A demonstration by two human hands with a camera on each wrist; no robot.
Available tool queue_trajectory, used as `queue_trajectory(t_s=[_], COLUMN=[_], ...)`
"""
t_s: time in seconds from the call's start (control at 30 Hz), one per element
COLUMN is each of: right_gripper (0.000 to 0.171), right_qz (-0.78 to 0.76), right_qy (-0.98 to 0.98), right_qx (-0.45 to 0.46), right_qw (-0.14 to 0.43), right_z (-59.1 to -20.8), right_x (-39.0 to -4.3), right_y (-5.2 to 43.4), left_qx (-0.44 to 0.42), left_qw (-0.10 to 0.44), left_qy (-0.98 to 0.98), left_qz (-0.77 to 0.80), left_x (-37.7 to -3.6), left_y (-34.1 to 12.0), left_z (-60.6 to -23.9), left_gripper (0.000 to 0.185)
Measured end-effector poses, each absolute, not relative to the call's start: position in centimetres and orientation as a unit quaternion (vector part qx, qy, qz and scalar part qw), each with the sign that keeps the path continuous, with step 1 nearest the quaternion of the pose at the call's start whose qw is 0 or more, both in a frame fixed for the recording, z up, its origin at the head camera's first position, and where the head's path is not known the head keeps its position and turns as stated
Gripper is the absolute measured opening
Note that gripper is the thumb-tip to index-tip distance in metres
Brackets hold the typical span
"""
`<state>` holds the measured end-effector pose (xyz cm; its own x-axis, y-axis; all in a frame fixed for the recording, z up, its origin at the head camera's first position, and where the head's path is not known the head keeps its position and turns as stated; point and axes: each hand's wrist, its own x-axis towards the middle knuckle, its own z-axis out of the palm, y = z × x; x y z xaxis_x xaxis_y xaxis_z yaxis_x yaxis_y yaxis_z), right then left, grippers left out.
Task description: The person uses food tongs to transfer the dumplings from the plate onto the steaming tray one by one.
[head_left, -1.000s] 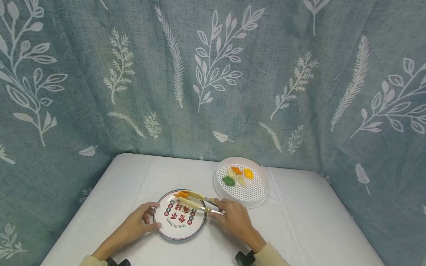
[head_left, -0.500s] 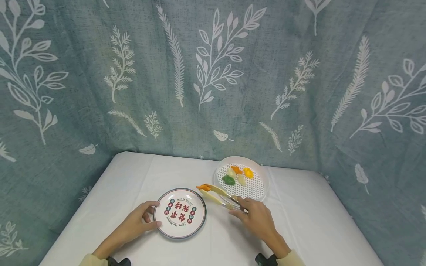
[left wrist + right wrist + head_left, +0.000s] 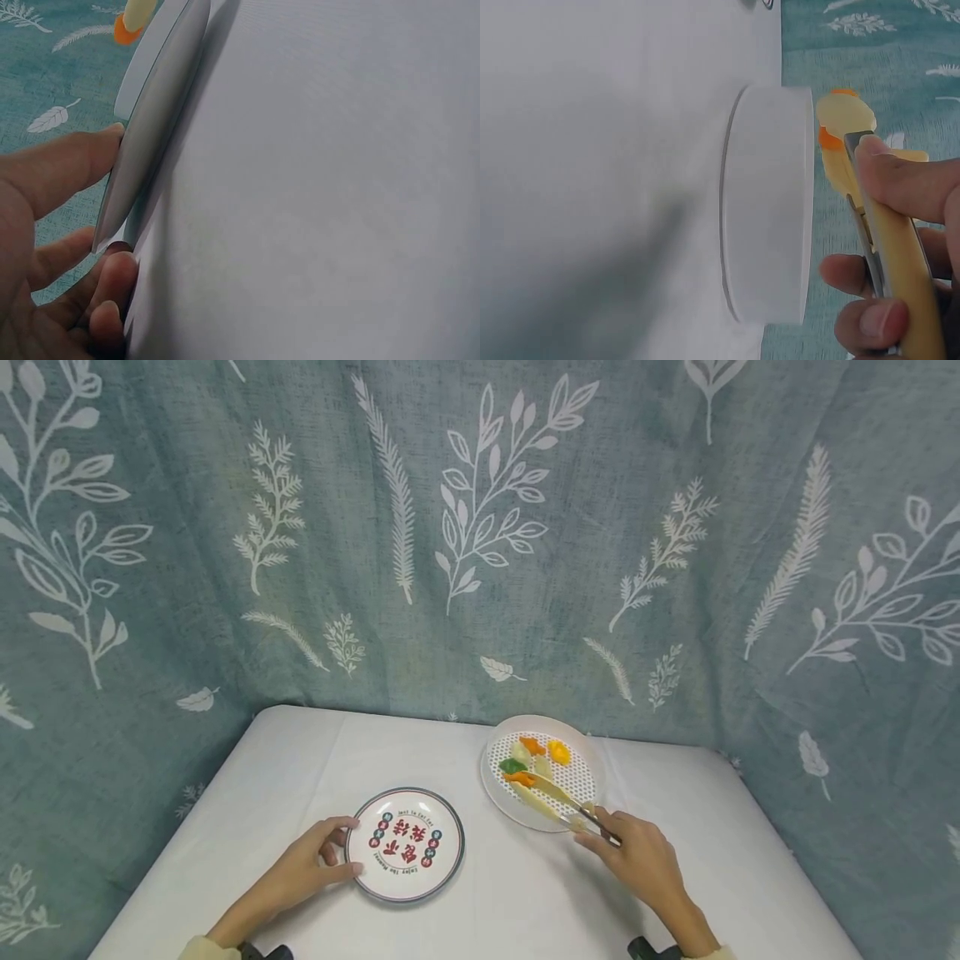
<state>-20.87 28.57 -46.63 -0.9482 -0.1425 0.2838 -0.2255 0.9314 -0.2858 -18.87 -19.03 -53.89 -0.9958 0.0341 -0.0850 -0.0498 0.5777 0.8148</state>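
Note:
My left hand (image 3: pixel 311 856) holds the near-left rim of a white plate (image 3: pixel 408 887) with red lettering and a dark-edged rim. In the left wrist view, the thumb touches the rim and other fingers lie at the plate's underside (image 3: pixel 154 131). My right hand (image 3: pixel 639 858) grips yellow-tipped metal tongs (image 3: pixel 551 788) by their handles. Between the tips is an orange dumpling-like piece (image 3: pixel 517 778), over the near-left part of a round white perforated steamer tray (image 3: pixel 581 787). Whether the piece touches the tray cannot be told.
On the tray lie several small pieces: green (image 3: pixel 513 766), yellow (image 3: pixel 558 752), orange (image 3: pixel 532 745) and pale ones (image 3: pixel 521 752). A white cloth covers the table (image 3: pixel 300 760). Behind it hangs a leaf-patterned green curtain (image 3: pixel 420 652).
My right hand has carried the tongs and the orange piece from above the plate rightward to the steamer tray. The left hand and the plate have stayed in place.

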Motion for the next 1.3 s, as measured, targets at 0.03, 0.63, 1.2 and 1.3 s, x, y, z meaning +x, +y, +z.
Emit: queue_trajectory(t_s=[0.03, 0.63, 1.2, 1.3], right_gripper=[0.07, 0.071, 0.076, 0.077], right_qz=[0.158, 0.159, 0.138, 0.128], right_qy=[-0.975, -0.98, -0.988, -0.99], right_qx=[0.091, 0.068, 0.062, 0.062], right_qw=[0.125, 0.095, 0.018, 0.009], right_z=[-46.6, -46.5, -44.7, -44.5], right_x=[-20.8, -21.9, -24.0, -24.3], right_y=[28.9, 31.4, 31.4, 31.3], left_qx=[-0.005, 0.005, -0.001, 0.0], left_qw=[0.047, 0.047, 0.047, 0.049], left_qy=[0.885, 0.882, 0.883, 0.885], left_qz=[0.462, 0.469, 0.467, 0.463], left_x=[-18.8, -18.8, -19.0, -19.0], left_y=[-19.1, -19.3, -19.2, -19.2], left_z=[-53.9, -53.9, -53.9, -53.8], left_gripper=[0.079, 0.079, 0.078, 0.078])
